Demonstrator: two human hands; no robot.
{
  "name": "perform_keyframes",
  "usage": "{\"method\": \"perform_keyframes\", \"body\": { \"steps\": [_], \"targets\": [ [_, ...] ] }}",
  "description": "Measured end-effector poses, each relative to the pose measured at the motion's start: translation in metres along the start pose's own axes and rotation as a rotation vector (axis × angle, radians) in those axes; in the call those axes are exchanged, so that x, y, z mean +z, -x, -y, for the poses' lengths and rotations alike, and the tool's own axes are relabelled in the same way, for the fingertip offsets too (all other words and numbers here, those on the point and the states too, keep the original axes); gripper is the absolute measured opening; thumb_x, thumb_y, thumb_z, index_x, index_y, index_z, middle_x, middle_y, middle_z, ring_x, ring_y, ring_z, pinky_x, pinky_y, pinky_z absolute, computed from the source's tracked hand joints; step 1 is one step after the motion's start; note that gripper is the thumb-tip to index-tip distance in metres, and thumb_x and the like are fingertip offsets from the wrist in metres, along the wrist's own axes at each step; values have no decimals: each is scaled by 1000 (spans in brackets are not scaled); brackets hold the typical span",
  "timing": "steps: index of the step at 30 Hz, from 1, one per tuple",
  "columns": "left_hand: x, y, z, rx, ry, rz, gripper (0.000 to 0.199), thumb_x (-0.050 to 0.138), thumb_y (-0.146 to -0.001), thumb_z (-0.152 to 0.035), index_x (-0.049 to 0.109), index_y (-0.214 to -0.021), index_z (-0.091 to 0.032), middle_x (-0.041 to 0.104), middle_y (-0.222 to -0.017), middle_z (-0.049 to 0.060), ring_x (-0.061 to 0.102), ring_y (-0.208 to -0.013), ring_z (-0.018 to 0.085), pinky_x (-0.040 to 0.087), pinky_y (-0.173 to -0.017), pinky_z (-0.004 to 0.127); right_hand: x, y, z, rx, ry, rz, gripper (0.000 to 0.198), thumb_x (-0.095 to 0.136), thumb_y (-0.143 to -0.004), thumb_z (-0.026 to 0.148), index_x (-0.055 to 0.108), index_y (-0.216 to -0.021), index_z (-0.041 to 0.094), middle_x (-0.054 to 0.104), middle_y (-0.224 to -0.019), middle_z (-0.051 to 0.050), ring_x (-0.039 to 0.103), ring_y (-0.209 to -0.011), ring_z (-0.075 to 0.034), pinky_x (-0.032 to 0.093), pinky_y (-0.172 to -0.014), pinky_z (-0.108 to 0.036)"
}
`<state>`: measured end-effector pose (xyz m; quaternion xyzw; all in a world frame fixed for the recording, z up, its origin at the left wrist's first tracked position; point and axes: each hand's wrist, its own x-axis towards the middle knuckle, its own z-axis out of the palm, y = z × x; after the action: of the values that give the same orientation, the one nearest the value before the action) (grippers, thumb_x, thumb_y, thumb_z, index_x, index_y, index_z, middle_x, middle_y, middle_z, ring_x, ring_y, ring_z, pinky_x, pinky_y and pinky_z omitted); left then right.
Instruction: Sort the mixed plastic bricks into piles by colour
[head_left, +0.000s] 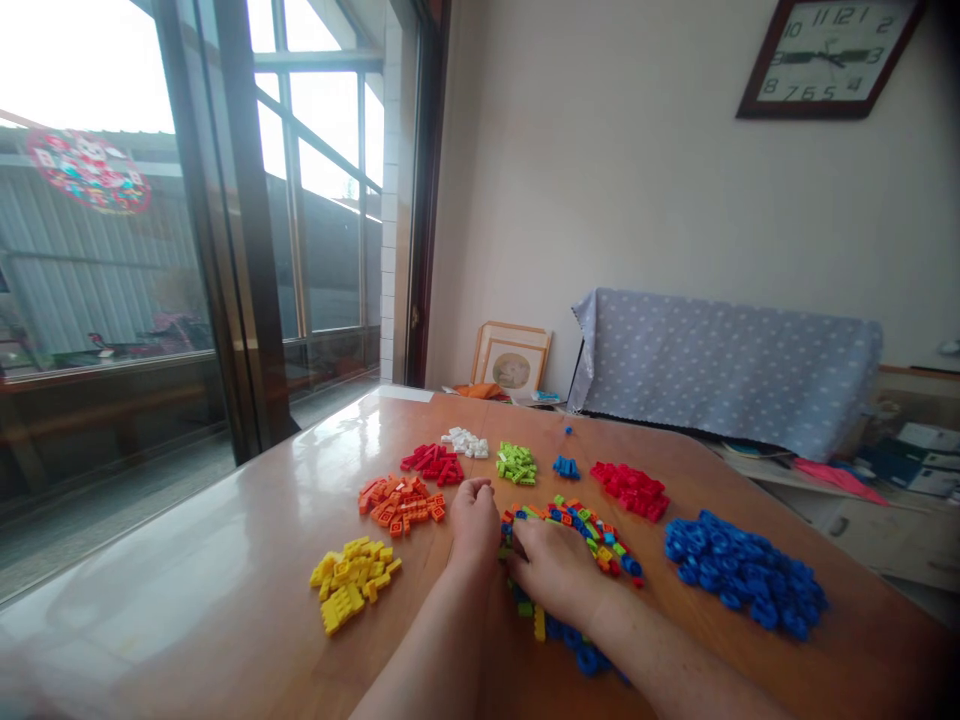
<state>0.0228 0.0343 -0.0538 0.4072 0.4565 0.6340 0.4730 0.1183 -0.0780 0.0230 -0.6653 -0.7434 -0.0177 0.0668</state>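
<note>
Toward the near edge of the worktop, the right hand slants in palm-down, fingers dipping into the mixed pile of toy bricks; the step in hand seems to be picking through it, which calls for a clean pinch on one piece, though its fingertips are hidden and I cannot tell what that grip has. Just left of the pile, the left hand is loosely curled, contents unseen. Yellow bricks flank the left edge, blue ring pieces the right, white bricks the far edge.
</note>
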Motion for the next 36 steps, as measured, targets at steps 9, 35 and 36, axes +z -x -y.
{"method": "perform_keyframes", "body": {
  "steps": [9, 35, 36],
  "targets": [
    [0, -2, 0, -18, 55, -31, 28, 57, -74, -30, 67, -94, -14, 66, -82, 5, 61, -76, 18, 48, -74, 31, 1, -9, 5, -36, -13, 25, 19, 58, -83, 34, 69, -93, 22, 73, -96, -9, 69, -85, -24, 34, -64, -29],
    [0, 3, -11, -81, 126, -85, 25, 61, -72, -27, 66, -94, -15, 59, -72, 0, 53, -65, 13, 42, -64, 27, 47, -150, -94, 736, -1350, -47, 39, 62, -97, 38, 58, -130, 18, 60, -130, -9, 63, -110, -23, 56, -93, -45],
    [0, 2, -10, -82, 123, -88, 25, 61, -73, -26, 66, -94, -14, 60, -73, 0, 53, -65, 13, 42, -64, 27, 47, -153, -94, 729, -1377, -62, 38, 62, -97, 37, 59, -129, 17, 61, -128, -10, 64, -108, -23, 56, -91, -44]
  ]
}}
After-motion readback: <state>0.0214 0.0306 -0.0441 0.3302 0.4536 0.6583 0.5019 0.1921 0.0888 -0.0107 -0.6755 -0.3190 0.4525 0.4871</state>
